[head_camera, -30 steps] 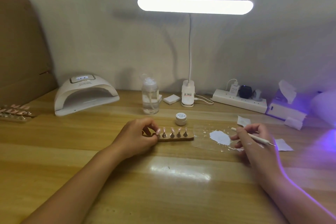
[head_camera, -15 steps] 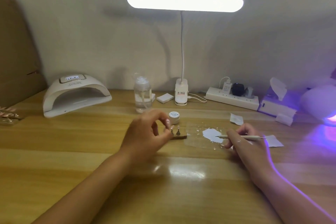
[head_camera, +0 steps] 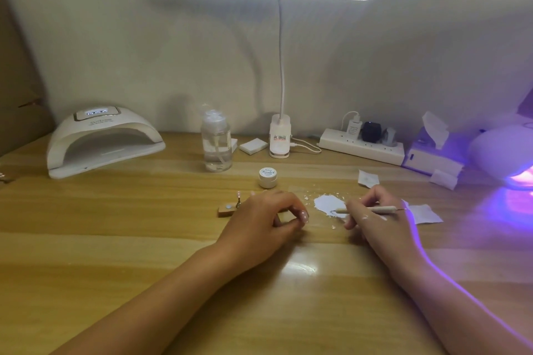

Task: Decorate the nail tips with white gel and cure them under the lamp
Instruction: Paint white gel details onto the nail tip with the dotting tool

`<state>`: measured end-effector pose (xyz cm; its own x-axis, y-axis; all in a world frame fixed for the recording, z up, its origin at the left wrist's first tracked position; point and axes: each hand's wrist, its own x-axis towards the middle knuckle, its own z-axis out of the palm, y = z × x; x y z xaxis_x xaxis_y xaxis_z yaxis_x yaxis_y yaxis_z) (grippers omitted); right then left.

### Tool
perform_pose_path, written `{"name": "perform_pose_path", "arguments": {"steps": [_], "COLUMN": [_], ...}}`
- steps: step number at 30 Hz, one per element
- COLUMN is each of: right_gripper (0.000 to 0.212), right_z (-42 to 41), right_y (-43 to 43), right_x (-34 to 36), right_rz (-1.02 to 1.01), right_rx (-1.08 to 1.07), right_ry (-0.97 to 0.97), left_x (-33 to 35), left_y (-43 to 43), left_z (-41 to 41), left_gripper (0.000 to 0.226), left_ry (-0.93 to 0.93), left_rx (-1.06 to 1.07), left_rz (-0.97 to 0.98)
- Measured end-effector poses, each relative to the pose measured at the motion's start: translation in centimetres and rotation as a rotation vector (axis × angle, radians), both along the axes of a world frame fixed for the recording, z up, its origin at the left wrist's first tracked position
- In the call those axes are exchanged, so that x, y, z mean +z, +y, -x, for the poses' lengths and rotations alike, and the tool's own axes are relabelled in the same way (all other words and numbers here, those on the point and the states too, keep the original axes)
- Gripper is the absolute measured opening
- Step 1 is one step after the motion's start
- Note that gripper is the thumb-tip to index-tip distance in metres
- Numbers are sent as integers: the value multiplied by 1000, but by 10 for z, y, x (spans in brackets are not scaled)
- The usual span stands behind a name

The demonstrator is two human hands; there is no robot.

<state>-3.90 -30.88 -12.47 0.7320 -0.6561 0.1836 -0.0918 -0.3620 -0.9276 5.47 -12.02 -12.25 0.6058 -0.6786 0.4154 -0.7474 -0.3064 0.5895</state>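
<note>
My left hand lies on the wooden table and pinches a small pink nail tip between thumb and forefinger. It hides most of the wooden tip holder. The holder's left end shows one empty spot and one nail tip on a stand. My right hand grips a thin dotting tool. The tool's point touches a patch of white gel spread on a clear sheet. A small white gel jar stands just behind my hands. The white curing lamp sits at the back left.
A clear pump bottle, the desk lamp's base and a power strip line the back. A tissue box and a second lamp glowing purple are at the right. Paper wipes lie near my right hand.
My left hand has lifted a nail tip off the holder's left end and carried it right, towards the gel. My right hand turned the tool so its point reaches the white gel.
</note>
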Motion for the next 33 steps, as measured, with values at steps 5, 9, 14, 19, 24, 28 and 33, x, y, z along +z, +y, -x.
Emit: {"name": "perform_pose_path", "arguments": {"steps": [5,9,14,19,24,28,33], "right_gripper": [14,23,24,20,21,21,22], "right_z": [3,1,0,0,1,0,0], "right_y": [12,34,41,43,43,44,45], "right_x": [11,9,2,1,1,1,2], "right_rz": [-22,-212,-271,-204,-193,-168,-159], "right_rx": [-22,170,191,238,255,266,254], "right_ry": [-276,-195,-160,-93,-69,-50,-51], "left_x": [-1,-1,-3,-4,-5,-6,-6], "left_y": [5,4,4,4,3,4,4], "left_z": [-3,-6,-7,-8,-8,-9,-9], "left_gripper": [14,11,9,12,14,12,13], "left_ry": [-67,-65,-39,-28,-16,-25,-24], "left_rx": [34,37,7,-4,-9,-1,-9], "left_rz": [-21,-40,-22,-7,4,-5,1]}}
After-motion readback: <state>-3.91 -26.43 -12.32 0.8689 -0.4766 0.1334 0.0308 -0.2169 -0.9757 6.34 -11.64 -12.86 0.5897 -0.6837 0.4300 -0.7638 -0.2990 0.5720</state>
